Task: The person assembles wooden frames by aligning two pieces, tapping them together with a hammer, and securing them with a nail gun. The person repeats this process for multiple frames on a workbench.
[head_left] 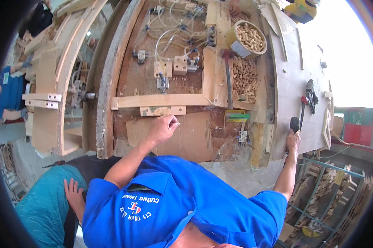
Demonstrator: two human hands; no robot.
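My left hand (163,129) is closed, its fingers curled in above a sheet of brown cardboard (190,140). Whether it pinches something small I cannot make out. Just beyond it, a pale wooden block with holes (174,110) lies against a long wooden rail (161,101). Out to the right, my right hand (293,141) is wrapped round a black object (294,123), whose kind is not clear, over a grey board. Beside that lie a slim dark tool with a red end (304,100) and a black hand tool (311,96).
Pneumatic fittings with clear hoses (163,41) fill the bench's far part. Right of them are a hammer (227,74), a bucket of wooden dowels (250,38) and a bin of loose dowels (244,80). Another person's hand (74,193) rests on teal clothing at left.
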